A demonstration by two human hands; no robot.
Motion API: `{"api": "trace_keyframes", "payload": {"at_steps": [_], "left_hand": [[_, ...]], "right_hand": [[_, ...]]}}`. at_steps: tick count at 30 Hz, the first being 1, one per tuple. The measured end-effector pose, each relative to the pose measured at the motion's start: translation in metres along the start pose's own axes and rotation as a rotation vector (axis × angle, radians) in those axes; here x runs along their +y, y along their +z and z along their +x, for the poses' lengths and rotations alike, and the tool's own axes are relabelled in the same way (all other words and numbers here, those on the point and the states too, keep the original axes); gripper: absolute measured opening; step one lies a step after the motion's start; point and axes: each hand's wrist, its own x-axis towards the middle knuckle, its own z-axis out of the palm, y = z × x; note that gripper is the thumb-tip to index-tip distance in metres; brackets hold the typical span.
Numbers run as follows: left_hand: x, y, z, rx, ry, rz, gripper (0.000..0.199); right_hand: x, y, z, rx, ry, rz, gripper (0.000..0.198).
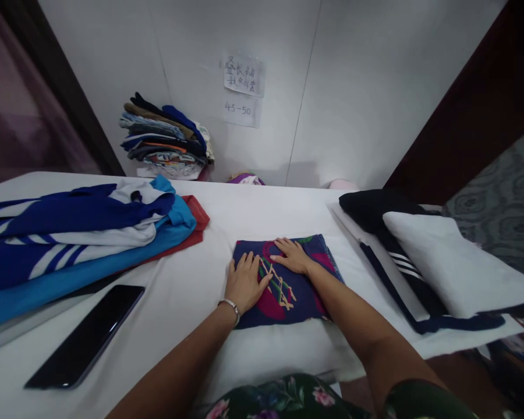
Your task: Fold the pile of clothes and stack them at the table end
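A folded navy garment (288, 291) with a magenta and tan print lies on the white table (192, 291) in front of me. My left hand (243, 282) rests flat on its left part, fingers spread, a silver bracelet on the wrist. My right hand (293, 255) lies flat on the garment's upper middle, fingers pointing left. Neither hand grips anything.
A heap of blue, white and red clothes (78, 238) covers the table's left side, with a black phone (87, 334) in front of it. Folded white and navy striped garments (423, 262) lie stacked at the right. More folded clothes (166, 139) stand piled against the back wall under paper notes (243, 87).
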Motion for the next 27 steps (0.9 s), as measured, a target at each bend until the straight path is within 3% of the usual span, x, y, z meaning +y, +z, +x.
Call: {"api": "trace_keyframes", "payload": {"at_steps": [4,9,12,15,19,23,27], "left_hand": [[-0.001,0.002,-0.001,0.015,-0.004,-0.022,0.063],[0.000,0.004,0.000,0.006,0.009,-0.045,0.063],[0.002,0.003,0.001,-0.012,0.002,-0.048,0.064],[0.002,0.003,0.001,-0.015,-0.001,-0.061,0.065],[0.000,0.003,0.001,-0.013,0.002,-0.070,0.065],[0.000,0.004,0.001,-0.014,0.000,-0.050,0.066],[0.002,0.002,0.002,-0.025,-0.001,-0.048,0.067]], "right_hand": [[0.016,-0.008,-0.014,0.016,0.052,-0.074,0.070],[0.070,-0.010,-0.050,0.181,0.330,-0.131,0.062],[0.088,-0.011,-0.059,0.210,0.329,-0.087,0.062],[0.077,-0.019,-0.062,0.174,0.336,-0.049,0.061],[0.034,-0.023,-0.091,0.213,0.316,-0.096,0.060],[0.005,-0.001,-0.138,0.197,0.115,-0.168,0.059],[0.016,0.020,-0.162,0.228,0.183,-0.182,0.064]]}}
